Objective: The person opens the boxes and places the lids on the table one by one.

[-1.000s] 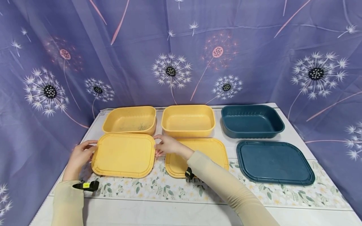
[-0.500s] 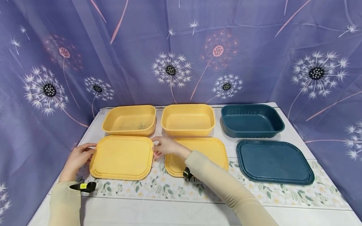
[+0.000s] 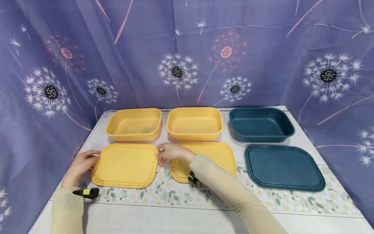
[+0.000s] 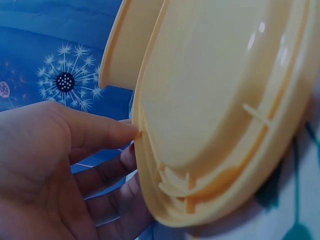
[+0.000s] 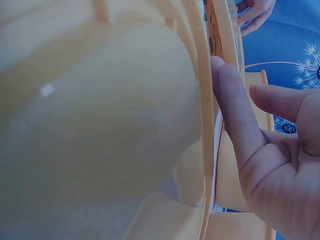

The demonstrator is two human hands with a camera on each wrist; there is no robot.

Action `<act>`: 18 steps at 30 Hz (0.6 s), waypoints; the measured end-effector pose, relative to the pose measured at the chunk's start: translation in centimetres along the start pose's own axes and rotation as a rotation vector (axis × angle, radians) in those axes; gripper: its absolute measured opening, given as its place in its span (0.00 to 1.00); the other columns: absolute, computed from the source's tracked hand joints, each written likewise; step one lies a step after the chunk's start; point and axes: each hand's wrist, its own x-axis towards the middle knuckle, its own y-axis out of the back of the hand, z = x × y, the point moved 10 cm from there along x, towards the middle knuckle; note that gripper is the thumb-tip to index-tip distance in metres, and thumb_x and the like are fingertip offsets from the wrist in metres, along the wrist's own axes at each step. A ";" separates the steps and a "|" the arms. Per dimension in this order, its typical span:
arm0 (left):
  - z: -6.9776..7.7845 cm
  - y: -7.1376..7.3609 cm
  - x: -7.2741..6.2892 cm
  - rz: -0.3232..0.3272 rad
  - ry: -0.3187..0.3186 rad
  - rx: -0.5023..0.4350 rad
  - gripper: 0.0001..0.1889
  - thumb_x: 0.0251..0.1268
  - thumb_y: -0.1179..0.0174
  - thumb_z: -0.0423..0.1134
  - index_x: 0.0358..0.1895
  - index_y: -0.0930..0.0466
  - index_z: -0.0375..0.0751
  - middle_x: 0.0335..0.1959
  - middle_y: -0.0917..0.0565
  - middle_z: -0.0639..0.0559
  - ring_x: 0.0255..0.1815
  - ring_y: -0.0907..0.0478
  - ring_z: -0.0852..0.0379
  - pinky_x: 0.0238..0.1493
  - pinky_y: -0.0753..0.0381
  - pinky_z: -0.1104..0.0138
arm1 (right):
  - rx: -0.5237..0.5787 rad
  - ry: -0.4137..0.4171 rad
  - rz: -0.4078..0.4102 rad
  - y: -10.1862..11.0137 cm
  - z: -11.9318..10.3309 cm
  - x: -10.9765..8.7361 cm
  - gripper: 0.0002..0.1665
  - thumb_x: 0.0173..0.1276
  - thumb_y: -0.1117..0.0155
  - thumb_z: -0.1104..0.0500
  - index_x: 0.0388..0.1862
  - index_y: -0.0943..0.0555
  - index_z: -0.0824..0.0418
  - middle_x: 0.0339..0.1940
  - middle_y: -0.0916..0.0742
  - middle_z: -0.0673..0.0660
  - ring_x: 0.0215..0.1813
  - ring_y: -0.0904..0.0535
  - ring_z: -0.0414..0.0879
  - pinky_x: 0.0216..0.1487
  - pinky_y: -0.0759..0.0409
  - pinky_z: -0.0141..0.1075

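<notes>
A yellow rectangular lid (image 3: 125, 165) with rounded corners lies between my two hands in the head view, in front of the left yellow box (image 3: 132, 133). My left hand (image 3: 81, 165) holds its left edge. In the left wrist view, the thumb (image 4: 112, 131) meets the rim and the other fingers reach behind it. My right hand (image 3: 173, 152) holds the far right corner, its wrist above a second yellow lid (image 3: 217, 156). Whether the held lid touches the table everywhere is hard to tell.
Behind the second lid is another open yellow box (image 3: 194, 136). To the right stand an open dark blue box (image 3: 261, 138) and its matching blue lid (image 3: 284, 167). A white, flower-patterned cloth (image 3: 163, 195) covers the table, and a purple curtain (image 3: 140, 81) hangs behind.
The held yellow lid has come down and slightly toward me, away from the left box, whose front wall now shows. Both hands moved along with it; the other boxes and lids stayed put.
</notes>
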 end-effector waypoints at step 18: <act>-0.6 -0.3 0.1 -0.019 0.029 -0.017 0.21 0.76 0.49 0.33 0.61 0.30 0.16 0.30 0.18 0.48 0.26 0.21 0.57 0.25 0.18 0.65 | 0.015 -0.043 -0.028 -0.6 0.4 0.8 0.33 0.79 0.46 0.66 0.78 0.42 0.73 0.28 0.14 0.66 0.27 0.15 0.50 0.36 0.12 0.38</act>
